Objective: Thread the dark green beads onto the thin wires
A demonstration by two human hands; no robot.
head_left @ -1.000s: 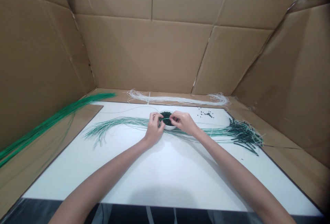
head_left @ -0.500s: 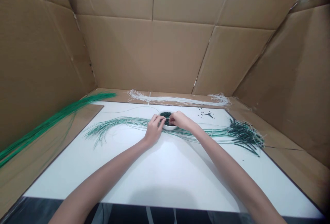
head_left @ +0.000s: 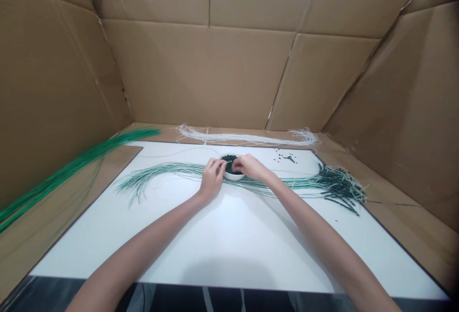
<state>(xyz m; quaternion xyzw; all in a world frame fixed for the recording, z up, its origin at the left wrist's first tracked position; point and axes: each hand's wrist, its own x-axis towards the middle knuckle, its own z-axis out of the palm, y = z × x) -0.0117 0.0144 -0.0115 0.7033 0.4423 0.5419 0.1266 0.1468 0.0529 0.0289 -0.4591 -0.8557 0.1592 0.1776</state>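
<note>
A small white bowl (head_left: 234,176) full of dark green beads (head_left: 229,158) stands on the white board. My left hand (head_left: 212,177) is at its left rim, thumb and fingers pinched on a thin strand (head_left: 228,161) whose tip points over the beads. My right hand (head_left: 250,166) reaches in from the right, its fingertips pressed together at the beads; whether a bead is between them is too small to tell. Under and behind the bowl runs a bundle of green strands (head_left: 175,168), with dark beaded ends (head_left: 340,183) heaped at the right.
Loose dark beads (head_left: 287,157) lie scattered behind the right forearm. A bundle of white strands (head_left: 244,138) lies along the back, and a thick green bundle (head_left: 82,166) at the left. Cardboard walls (head_left: 201,72) enclose the white board (head_left: 229,245) at the back and sides.
My left hand has shifted slightly left and its strand tip is a little apart from my right fingers, which have moved lower into the beads. The view has shifted slightly.
</note>
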